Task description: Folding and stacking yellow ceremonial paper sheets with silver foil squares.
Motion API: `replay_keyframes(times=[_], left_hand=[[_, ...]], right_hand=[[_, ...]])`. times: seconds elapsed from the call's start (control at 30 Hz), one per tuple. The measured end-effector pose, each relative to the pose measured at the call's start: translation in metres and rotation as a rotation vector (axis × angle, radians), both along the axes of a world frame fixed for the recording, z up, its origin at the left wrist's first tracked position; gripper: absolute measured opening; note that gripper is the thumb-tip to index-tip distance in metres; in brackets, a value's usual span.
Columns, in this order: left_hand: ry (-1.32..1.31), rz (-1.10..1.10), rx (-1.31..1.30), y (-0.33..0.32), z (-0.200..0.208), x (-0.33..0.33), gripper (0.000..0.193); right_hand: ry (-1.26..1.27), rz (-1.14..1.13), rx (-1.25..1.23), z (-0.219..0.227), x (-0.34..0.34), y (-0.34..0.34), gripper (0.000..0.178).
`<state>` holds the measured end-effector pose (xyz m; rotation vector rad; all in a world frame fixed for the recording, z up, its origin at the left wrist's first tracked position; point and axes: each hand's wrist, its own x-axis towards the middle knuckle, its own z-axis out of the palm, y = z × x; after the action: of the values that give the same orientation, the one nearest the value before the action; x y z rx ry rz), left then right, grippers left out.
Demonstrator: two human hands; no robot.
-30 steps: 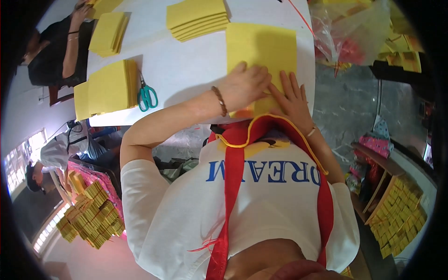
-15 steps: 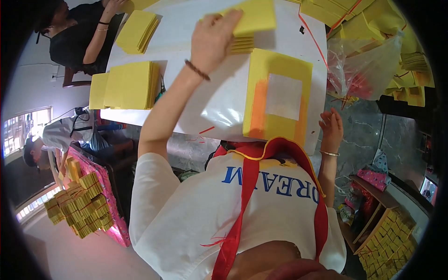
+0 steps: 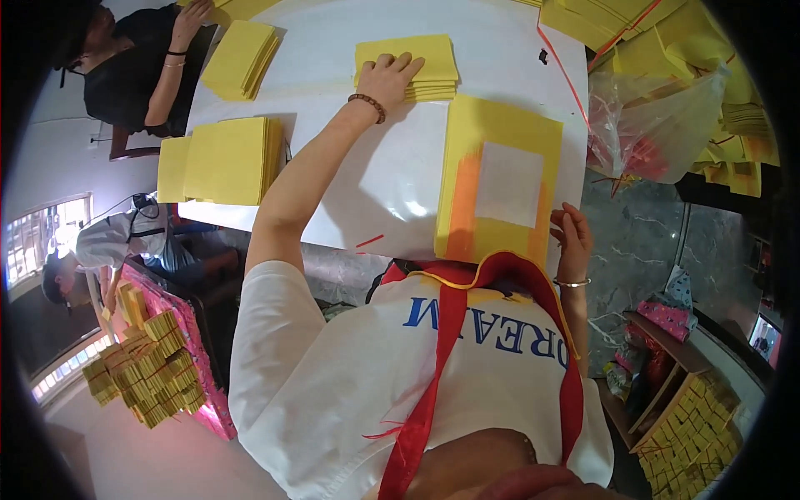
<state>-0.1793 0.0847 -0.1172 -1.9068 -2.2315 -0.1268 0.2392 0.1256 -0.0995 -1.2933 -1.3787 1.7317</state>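
Note:
My left hand (image 3: 387, 79) lies with fingers spread on a small stack of yellow paper (image 3: 429, 58) at the far middle of the table. Nearer to me and to the right is a larger stack of yellow sheets (image 3: 462, 125). Its top sheet bears an orange band (image 3: 467, 192) and a pale square (image 3: 510, 185). Just off that stack's right side, by the table's edge, hangs my right hand (image 3: 572, 242), its fingers loosely bent and apart. I see nothing in it.
Two more yellow paper stacks (image 3: 229, 158) (image 3: 239, 60) stand on the white table (image 3: 350, 192)'s left part. A co-worker (image 3: 137, 75) sits at far left. A clear plastic bag (image 3: 658, 117) and piled yellow paper (image 3: 675, 50) are at right. Another person (image 3: 117, 242) works beside bundled paper (image 3: 150, 367).
My left hand has come down with a yellow sheet onto the small stack and now rests flat there. My right hand has shifted left, closer to the larger stack.

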Motion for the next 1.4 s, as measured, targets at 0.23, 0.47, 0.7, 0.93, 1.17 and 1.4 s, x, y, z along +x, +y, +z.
replay_keyframes(times=[0.23, 0.47, 0.7, 0.93, 1.17, 1.4], left_hand=[[0.052, 0.101, 0.001, -0.017, -0.016, 0.026, 0.067], [0.045, 0.033, -0.082, -0.013, -0.002, 0.016, 0.07], [0.048, 0.03, -0.049, -0.001, 0.003, -0.001, 0.073], [0.016, 0.039, -0.104, 0.003, 0.02, -0.01, 0.08], [0.096, 0.02, 0.113, -0.009, 0.044, 0.003, 0.07], [-1.574, 0.211, 0.371, -0.078, 0.006, 0.101, 0.054]], right_hand=[[0.201, 0.064, -0.225, -0.009, -0.024, -0.009, 0.047], [0.223, 0.163, -0.289, -0.029, -0.018, -0.012, 0.052], [0.156, 0.06, -0.347, -0.019, -0.023, -0.02, 0.048], [0.157, 0.091, -0.304, -0.023, -0.022, -0.019, 0.043], [0.287, 0.049, -0.465, -0.039, -0.018, -0.016, 0.043], [0.267, -0.027, -0.503, -0.024, -0.023, -0.015, 0.044]])
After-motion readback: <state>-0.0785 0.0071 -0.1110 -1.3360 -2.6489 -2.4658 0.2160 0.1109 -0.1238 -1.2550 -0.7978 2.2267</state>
